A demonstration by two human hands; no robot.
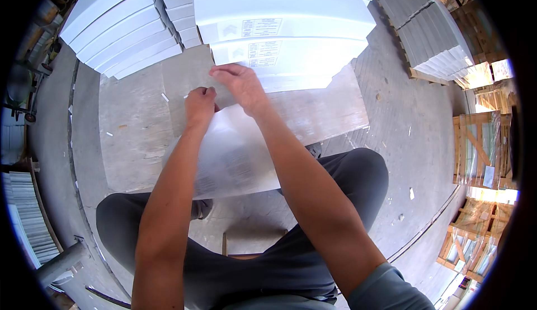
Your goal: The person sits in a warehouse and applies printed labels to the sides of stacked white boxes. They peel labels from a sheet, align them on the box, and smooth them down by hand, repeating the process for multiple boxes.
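A translucent white sheet or bag (238,156) lies over the space between my knees, its upper edge beneath my wrists. My left hand (200,106) is closed at the sheet's upper left, thumb against the curled fingers. Slightly higher and to the right, my right hand (240,85) has its fingers pressed together, their tips pointing left toward the stacked boxes. Whatever either hand pinches is hidden or too small to name. Just beyond the right hand stands a stack of white flat boxes (291,27) with printed labels on the side.
More white boxes (120,27) are stacked at the far left. A worn board (134,125) on the floor carries small white scraps. Grey stacked panels (428,36) sit on a pallet at far right; wooden crates (475,150) line the right side. A grey pipe (64,262) lies lower left.
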